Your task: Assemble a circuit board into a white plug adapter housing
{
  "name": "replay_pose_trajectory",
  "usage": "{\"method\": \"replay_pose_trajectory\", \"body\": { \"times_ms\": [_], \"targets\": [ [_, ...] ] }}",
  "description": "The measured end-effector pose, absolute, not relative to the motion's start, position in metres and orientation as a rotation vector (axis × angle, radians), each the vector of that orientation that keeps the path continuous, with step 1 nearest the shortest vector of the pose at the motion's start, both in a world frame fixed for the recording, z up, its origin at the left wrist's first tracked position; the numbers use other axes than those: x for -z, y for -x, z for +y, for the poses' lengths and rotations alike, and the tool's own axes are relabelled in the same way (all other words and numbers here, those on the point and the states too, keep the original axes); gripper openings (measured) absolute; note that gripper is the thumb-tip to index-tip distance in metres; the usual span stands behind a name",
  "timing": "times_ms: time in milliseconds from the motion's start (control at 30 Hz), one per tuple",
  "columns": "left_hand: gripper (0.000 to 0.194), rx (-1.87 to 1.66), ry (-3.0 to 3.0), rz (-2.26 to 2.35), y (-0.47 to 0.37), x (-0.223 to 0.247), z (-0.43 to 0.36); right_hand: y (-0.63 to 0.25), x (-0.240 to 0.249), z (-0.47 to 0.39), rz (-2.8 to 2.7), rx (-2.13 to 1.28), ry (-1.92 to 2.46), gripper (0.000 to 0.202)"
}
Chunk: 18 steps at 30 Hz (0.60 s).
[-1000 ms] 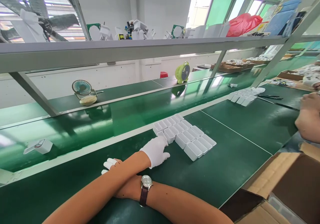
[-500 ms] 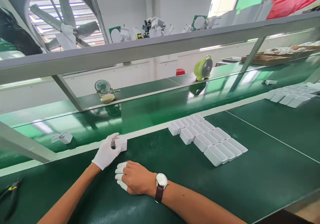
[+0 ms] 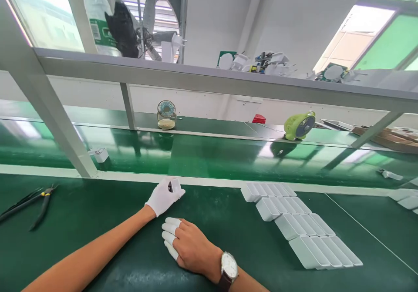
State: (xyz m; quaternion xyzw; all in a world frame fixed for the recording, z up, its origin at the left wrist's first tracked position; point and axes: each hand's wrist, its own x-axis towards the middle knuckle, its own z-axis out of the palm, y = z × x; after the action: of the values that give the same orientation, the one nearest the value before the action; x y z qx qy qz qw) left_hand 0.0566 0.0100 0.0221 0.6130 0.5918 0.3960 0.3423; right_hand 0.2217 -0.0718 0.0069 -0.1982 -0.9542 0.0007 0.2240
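My left hand (image 3: 163,197), in a white glove, is closed around a small white plastic case (image 3: 175,184) near the back edge of the green work surface. Part of the case is hidden by the fingers, and its near end shows a dark hollow. My right hand (image 3: 191,243) has white finger cots and a watch at the wrist. It lies palm down on the surface, fingers stretched out side by side, holding nothing. Rows of white open plastic housings (image 3: 308,222) stand to the right of both hands.
Black pliers (image 3: 44,200) lie at the left. Behind the pale ledge, a green belt (image 3: 209,152) carries another white case (image 3: 101,154). A small fan (image 3: 166,111) and a lime-green fan (image 3: 298,126) stand beyond. A grey shelf (image 3: 209,81) on slanted posts crosses above.
My view has swung left and tilted up, bringing the pliers fully into sight. The case has turned within my left hand. My right hand still rests flat on the surface.
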Motion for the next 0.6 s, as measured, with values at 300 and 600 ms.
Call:
{"method": "replay_pose_trajectory", "body": {
  "times_ms": [300, 600],
  "targets": [
    [0.07, -0.876, -1.738, 1.449, -0.06, -0.022, 0.011, -0.221, -0.007, -0.072, -2.553, -0.07, 0.561, 0.025],
    [0.077, -0.895, -1.578, 1.372, -0.058, -0.019, 0.007, -0.228, 0.012, -0.057, -2.544, -0.201, 0.405, 0.024]
  ]
}}
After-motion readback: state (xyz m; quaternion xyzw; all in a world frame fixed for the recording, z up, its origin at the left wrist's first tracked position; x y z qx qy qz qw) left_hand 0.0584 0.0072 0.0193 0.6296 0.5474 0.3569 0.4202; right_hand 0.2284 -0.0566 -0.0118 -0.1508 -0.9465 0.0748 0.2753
